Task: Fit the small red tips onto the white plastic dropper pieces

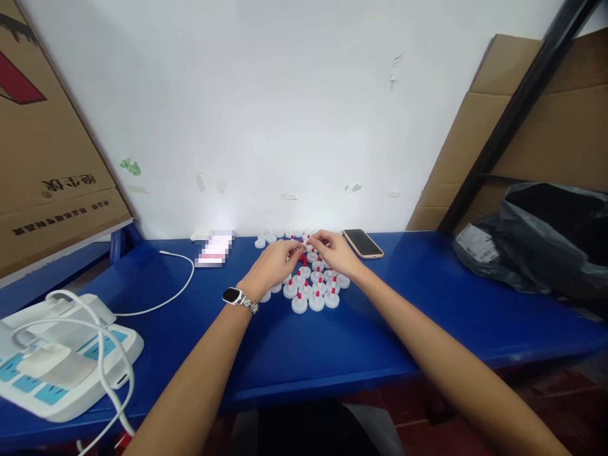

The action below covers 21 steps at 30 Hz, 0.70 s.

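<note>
Many white round caps (299, 304), most topped with a small red tip, stand upright in a cluster on the blue table (304, 361). My left hand (274, 263), with a watch (232, 296) on its wrist, reaches over the cluster's left side, thumb and forefinger pinched together. From the right, my right hand (336, 254) is also closed in a pinch, its fingertips close to the left ones. What either pinch holds is too small to make out. Small loose red tips (304, 259) lie just below my fingertips. White caps without red tips (260, 243) sit behind my left hand.
A phone (363, 243) lies right of the caps, and a blurred-out lit screen (215, 248) is at the left. A power strip (71, 380) with white cables occupies the left front. A black plastic bag (532, 234) is at the right; a wall (304, 114) stands behind.
</note>
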Motion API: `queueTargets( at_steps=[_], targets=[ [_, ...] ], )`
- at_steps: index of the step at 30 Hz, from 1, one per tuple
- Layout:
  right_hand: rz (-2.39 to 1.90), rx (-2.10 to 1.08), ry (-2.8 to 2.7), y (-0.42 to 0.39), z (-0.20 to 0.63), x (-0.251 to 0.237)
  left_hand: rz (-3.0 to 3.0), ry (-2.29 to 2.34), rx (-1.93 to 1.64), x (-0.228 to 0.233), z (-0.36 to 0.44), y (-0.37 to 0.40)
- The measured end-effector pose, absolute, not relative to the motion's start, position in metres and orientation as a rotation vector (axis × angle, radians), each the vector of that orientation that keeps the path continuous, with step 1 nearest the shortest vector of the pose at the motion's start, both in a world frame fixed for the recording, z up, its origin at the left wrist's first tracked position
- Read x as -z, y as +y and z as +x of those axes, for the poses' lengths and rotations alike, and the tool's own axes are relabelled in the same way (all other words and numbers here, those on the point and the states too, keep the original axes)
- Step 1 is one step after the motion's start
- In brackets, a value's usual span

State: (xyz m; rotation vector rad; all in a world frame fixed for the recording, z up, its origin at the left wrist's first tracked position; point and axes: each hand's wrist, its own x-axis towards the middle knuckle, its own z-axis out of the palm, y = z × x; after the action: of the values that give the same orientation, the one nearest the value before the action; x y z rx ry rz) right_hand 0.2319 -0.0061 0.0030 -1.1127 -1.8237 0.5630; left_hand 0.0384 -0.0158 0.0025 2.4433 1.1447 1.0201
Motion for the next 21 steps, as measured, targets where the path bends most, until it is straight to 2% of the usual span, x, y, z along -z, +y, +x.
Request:
queueTargets(
  at_steps=[3, 6, 11, 15, 21],
  targets=[
    [-1.17, -0.415, -1.923, 0.005, 0.22, -0.011, 2.346, 1.385, -1.057, -0.006, 0.015, -0.013],
    [-1.243, -0.197, -2.087, 0.029, 0.195, -0.018, 2.319, 1.629, -0.922, -0.006, -0.007, -0.006],
    [-1.545, 0.028, -2.264, 0.083, 0.144, -0.019, 2.256, 1.746, -0.812, -0.002, -0.022, -0.001],
    [-1.703, 0.032, -2.302, 0.11, 0.118, -0.012, 2.237, 1.731, -0.81, -0.003, -0.023, -0.001],
    [-1.687, 0.003, -2.289, 0.111, 0.114, -0.008, 2.317, 1.533, -0.865, -0.007, -0.019, -0.003]
  ],
)
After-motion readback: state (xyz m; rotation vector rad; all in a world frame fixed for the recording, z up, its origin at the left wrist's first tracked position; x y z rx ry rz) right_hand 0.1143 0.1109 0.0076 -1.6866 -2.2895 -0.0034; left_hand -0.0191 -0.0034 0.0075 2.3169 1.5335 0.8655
